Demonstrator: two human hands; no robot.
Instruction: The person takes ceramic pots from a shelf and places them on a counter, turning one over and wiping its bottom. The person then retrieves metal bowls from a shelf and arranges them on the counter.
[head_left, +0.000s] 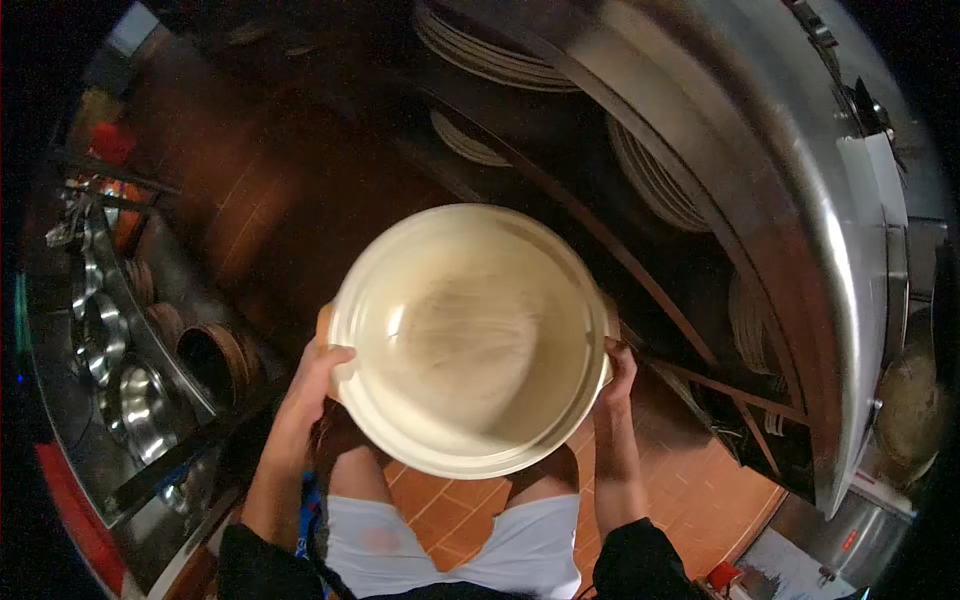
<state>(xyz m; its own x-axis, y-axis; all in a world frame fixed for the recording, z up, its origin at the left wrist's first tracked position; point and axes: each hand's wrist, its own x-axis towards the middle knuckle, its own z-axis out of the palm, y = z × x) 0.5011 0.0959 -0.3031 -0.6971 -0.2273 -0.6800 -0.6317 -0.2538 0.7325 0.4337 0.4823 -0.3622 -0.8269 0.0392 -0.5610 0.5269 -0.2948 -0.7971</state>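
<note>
A large cream-coloured round bowl (pixel 470 400) is held level in front of my body, its inside facing up. Faint streaks show on its bottom, and no contents are visible. My left hand (pixel 318 375) grips the left side handle, thumb over the rim. On the opposite side, my right hand (pixel 618 370) is closed round the other edge, with the thumb near the rim. The fingers beneath the bowl are hidden on both sides.
To the right runs a steel counter (pixel 835 250) with stacks of plates (pixel 665 175) on shelves beneath it. Shelving on the left carries metal bowls (pixel 145 410) and round brown containers (pixel 215 360). Orange tiles (pixel 680 490) cover the floor.
</note>
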